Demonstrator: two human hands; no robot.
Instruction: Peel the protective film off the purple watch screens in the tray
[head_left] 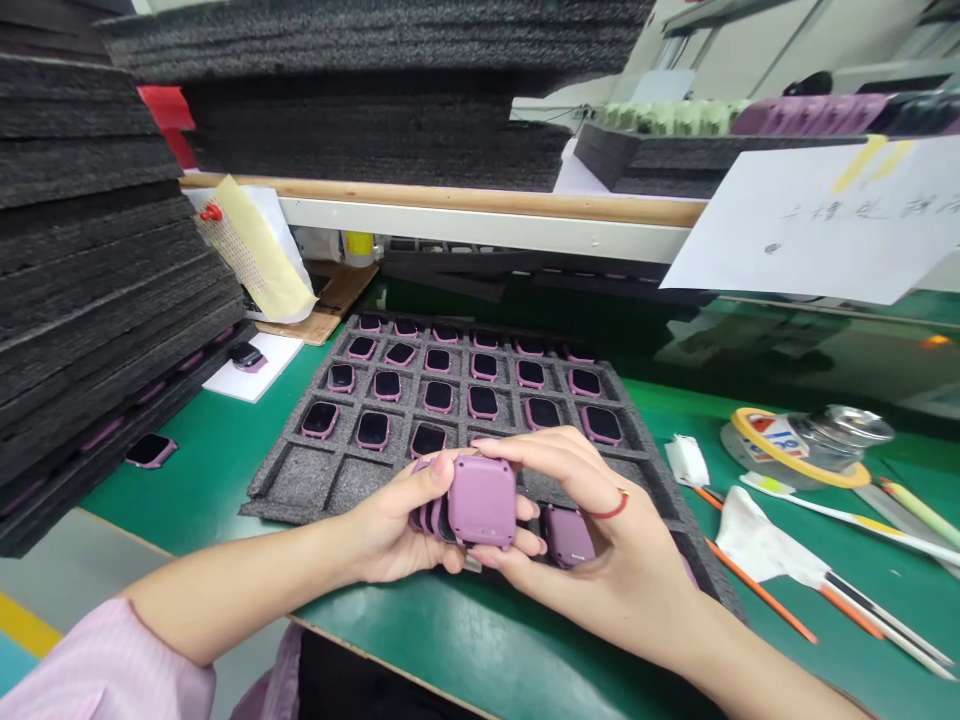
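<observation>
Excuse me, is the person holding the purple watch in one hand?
No, the left hand and right hand both grip the purple watch.

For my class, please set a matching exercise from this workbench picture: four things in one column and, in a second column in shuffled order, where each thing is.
Things
1. Red band
2. Lone watch
3. Bunch of pink watches
4. Rows of dark-screened watches

Places
A. In compartments of a grey foam tray
B. In the left hand
C. On a white sheet
D. Around a finger of the right hand

Pairs: 1-D, 2-C, 3-B, 4-A
</observation>
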